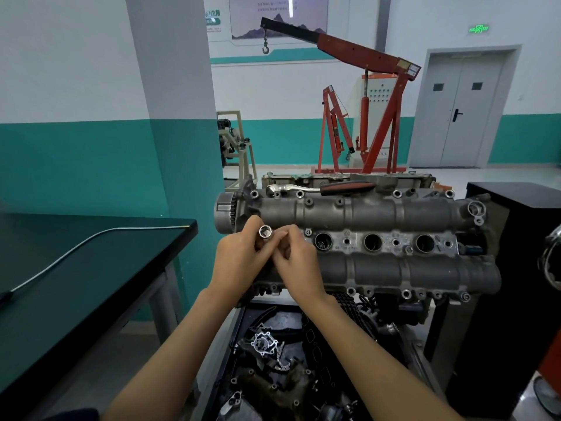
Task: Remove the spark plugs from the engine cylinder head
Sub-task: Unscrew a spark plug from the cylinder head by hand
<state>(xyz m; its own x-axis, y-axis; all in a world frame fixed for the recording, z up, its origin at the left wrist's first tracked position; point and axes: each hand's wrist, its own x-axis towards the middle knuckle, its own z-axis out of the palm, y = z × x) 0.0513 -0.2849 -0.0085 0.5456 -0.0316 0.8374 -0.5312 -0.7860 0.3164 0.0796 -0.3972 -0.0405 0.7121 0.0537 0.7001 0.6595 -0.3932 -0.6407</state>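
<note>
- Left hand (243, 256) gripped the spark plug socket (264, 233), open end up, over the leftmost well, likely for inspection.
- Right hand (299, 262) pinched at the socket's side, fingers curled; whether a plug was inside, cannot tell.
- Cylinder head (379, 214): three wells (372, 241) stood exposed.
- Ratchet (321, 188) rested on the head's far edge, within reach.

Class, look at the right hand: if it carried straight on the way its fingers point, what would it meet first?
The right hand points up-left at the socket held by the left hand. It already seems to touch it, though depth is unclear.
</note>
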